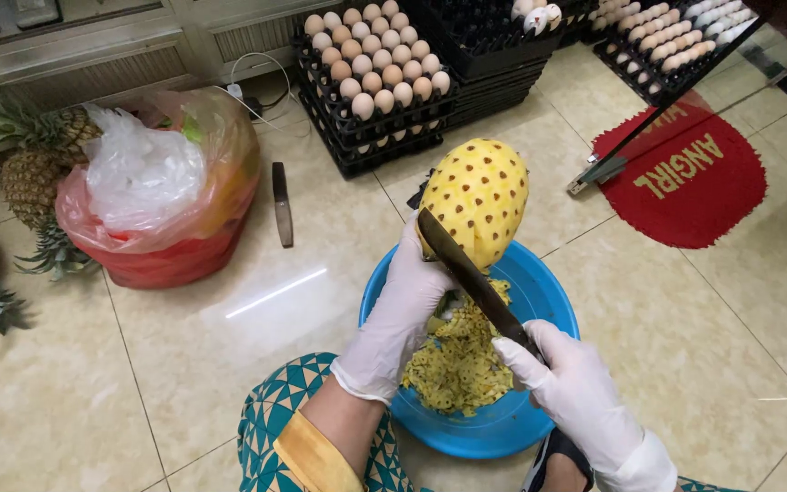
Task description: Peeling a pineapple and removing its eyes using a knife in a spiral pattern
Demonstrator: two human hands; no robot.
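Just above left hand (407, 305): peeled pineapple (477, 199)

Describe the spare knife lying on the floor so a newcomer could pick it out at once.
Start at the red plastic bag stuffed with clear bags on the tiled floor. Just right of it, before the black egg trays, lies a dark cleaver-like knife, alone and untouched, unlike the blade in the right hand.

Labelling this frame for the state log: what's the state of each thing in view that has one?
Pineapple: peeled, eyes cut out, held upright by left hand.
Knife: in right hand, blade against the pineapple.
Blue basin: holds peel scraps.
Red bag: open, stuffed.
Egg trays: stacked, top tray full.
Whole pineapples: unpeeled.
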